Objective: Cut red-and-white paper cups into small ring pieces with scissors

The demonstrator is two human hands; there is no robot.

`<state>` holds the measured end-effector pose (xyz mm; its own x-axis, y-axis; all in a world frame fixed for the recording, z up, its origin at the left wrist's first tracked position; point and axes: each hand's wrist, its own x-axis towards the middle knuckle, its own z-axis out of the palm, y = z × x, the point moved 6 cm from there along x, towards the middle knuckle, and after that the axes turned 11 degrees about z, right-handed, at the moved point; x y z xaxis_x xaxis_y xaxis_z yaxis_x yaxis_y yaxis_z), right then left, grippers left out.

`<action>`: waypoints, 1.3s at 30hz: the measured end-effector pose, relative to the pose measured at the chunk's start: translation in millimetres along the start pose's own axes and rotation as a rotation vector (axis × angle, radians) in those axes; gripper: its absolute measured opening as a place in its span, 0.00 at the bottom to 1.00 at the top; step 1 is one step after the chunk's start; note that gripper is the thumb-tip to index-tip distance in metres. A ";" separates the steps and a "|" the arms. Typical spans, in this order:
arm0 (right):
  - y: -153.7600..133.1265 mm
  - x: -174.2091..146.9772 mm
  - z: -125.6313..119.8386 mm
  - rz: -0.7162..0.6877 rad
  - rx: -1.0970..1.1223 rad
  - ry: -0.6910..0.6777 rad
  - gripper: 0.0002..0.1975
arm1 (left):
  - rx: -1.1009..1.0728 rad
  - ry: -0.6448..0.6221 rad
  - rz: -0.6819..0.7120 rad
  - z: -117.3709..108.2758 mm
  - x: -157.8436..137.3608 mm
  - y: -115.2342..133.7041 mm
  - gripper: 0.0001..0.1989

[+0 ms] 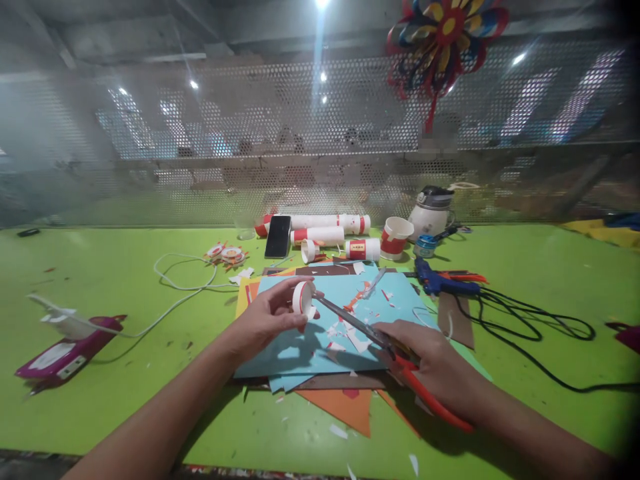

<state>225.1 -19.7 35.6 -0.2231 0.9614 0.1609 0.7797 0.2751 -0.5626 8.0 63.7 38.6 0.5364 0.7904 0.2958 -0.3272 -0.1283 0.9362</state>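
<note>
My left hand (280,312) is closed around a short piece of paper cup (303,300), white with a red rim, its round opening turned to the right. My right hand (433,360) grips a pair of scissors (357,325) with orange-red handles. The blade tips reach to the right edge of the cup piece; whether they touch it I cannot tell. Beneath both hands lies light blue paper (295,353), strewn with white, red and orange scraps (356,339).
Behind the paper stand a phone (278,237), white and red paper tubes (320,235), a paper cup (396,238) and a white jug (430,213). A blue glue gun (443,279) with a black cord lies right. A purple power strip (75,353) with a white cable lies left.
</note>
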 end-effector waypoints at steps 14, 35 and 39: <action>-6.9 -5.7 5.6 0.015 -0.116 -0.138 0.14 | 0.057 -0.044 0.063 -1.2 2.5 1.5 0.29; -7.8 -9.5 4.2 -0.031 -0.151 -0.095 0.15 | 0.126 -0.090 0.002 -4.2 1.6 -1.4 0.31; -9.0 -9.5 3.7 -0.044 -0.182 -0.085 0.15 | 0.146 -0.085 -0.026 -5.0 1.2 -0.6 0.31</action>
<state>218.0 -31.3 36.2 -0.3022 0.9470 0.1089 0.8591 0.3200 -0.3994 5.0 67.8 37.5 0.6088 0.7420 0.2807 -0.1997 -0.1991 0.9594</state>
